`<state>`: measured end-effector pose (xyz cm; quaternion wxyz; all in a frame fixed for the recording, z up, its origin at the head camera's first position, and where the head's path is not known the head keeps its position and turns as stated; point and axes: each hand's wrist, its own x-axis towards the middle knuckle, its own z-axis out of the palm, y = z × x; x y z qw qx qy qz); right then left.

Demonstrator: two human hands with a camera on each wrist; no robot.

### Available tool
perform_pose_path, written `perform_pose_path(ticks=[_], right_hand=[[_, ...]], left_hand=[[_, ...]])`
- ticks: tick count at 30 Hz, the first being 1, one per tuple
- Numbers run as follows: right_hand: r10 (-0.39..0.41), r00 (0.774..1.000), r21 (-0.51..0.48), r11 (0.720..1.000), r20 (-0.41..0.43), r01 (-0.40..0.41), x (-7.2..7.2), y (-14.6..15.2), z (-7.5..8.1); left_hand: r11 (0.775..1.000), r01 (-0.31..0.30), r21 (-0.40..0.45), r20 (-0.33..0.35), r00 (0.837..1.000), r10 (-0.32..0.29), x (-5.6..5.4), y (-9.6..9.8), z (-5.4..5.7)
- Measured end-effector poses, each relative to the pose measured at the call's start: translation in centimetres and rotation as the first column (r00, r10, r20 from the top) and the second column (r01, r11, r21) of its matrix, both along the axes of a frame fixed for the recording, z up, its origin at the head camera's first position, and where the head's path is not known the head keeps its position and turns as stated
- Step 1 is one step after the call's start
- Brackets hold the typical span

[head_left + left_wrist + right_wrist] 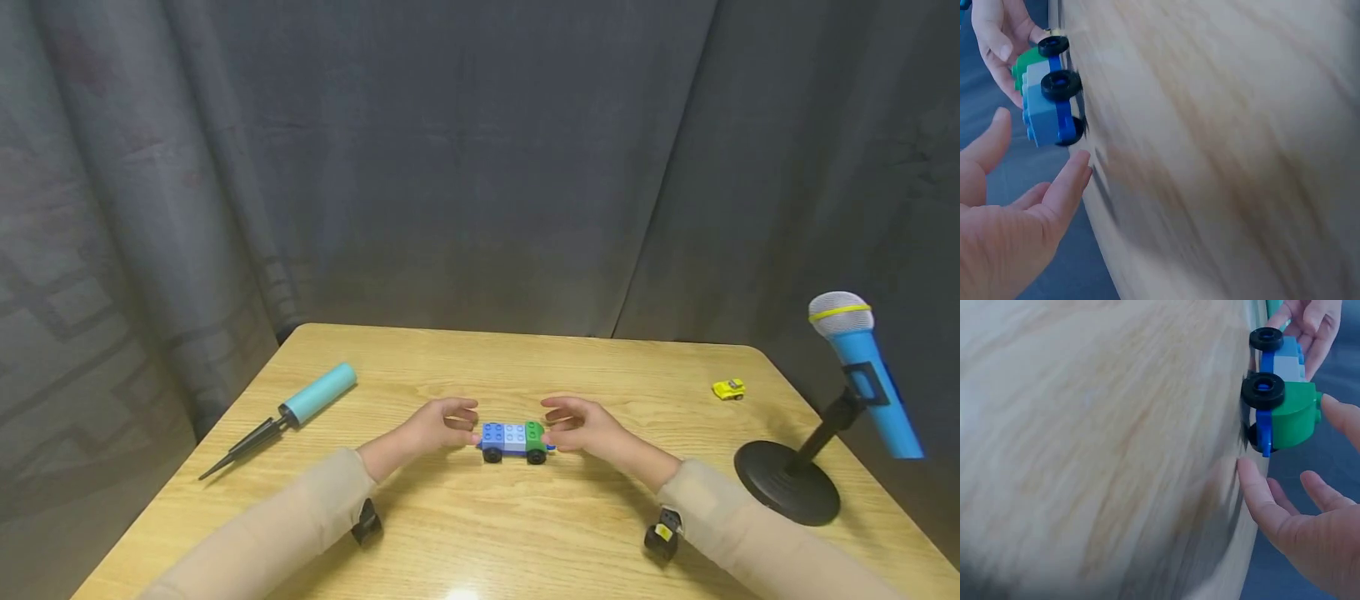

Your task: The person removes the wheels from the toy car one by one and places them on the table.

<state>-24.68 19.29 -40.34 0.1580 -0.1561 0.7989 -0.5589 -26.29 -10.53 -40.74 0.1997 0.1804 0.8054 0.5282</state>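
Observation:
A toy block car (514,440) stands on its black wheels in the middle of the table. Its studded bricks are blue, light blue and green on a blue base. At the blue end is my left hand (438,426), fingers spread and loosely bent. My right hand (587,427) is at the green end in a similar pose. In the left wrist view a small gap shows between the left fingers and the car (1047,103). In the right wrist view the thumb is close by the green brick (1294,412); whether it touches cannot be told.
On the left of the wooden table (480,533) lies a light-blue hand pump (321,395) with a black pointed nozzle. A small yellow toy car (728,389) sits at the back right. In front of it a blue toy microphone (870,375) stands on a round black base (787,482).

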Motion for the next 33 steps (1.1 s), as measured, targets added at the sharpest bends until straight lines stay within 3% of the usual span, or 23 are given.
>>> perform_pose_path(ticks=[6,17,33], right_hand=[[0.039,0.999,-0.054,0.998,0.015,-0.039,0.0,-0.3,-0.9],[-0.010,0.999,-0.020,1.000,0.035,0.011,0.7,-1.1,-1.1],[-0.109,0.993,0.022,0.994,0.041,0.108,0.3,-1.0,-0.4]], left_hand=[[0.999,-0.052,-0.014,0.019,0.998,0.053,0.1,0.7,-0.3],[0.990,-0.124,-0.068,-0.022,0.992,0.123,0.2,1.6,-0.5],[0.991,-0.073,-0.112,-0.072,0.995,0.065,0.1,2.2,0.4]])
